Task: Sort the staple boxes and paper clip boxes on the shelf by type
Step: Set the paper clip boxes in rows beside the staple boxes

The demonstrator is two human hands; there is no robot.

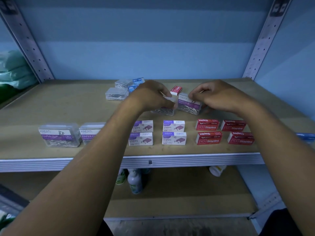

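Two clear plastic paper clip boxes sit mid-shelf, side by side, and each hand is on one. The right hand (pixel 216 97) pinches the labelled paper clip box (pixel 189 103) at its top far edge with thumb and fingertips, while the left hand (pixel 151 97) covers the second clip box (pixel 164 111) from above — its fingers curl over the lid, though whether they are truly clamped I cannot tell, since the hand hides the contact.

Both boxes lie with their long axis running left to right across the shelf (pixel 51 108), so each hand meets its box across the short way, from the top. The matching group of purple-labelled clip boxes (pixel 59 135) stands at the front left edge, well apart from the held ones, down and to the left of both grips. I judge the left hand the nearer to that group, and the right would have to cross over the staples to reach it.

Between lie four white cardboard staple boxes (pixel 173 132) in a tidy two-by-two block, then four red staple boxes (pixel 208 132) likewise arranged at the right. One stray red staple box (pixel 176 90) rests just behind the held clip boxes, and more clear boxes (pixel 116 93) with blue boxes (pixel 136 84) wait at the back.

The clip boxes are hard, glossy and see-through, loose metal clips heaped inside — likely to rattle and shift if tilted. The staple boxes are matt card, square-edged.
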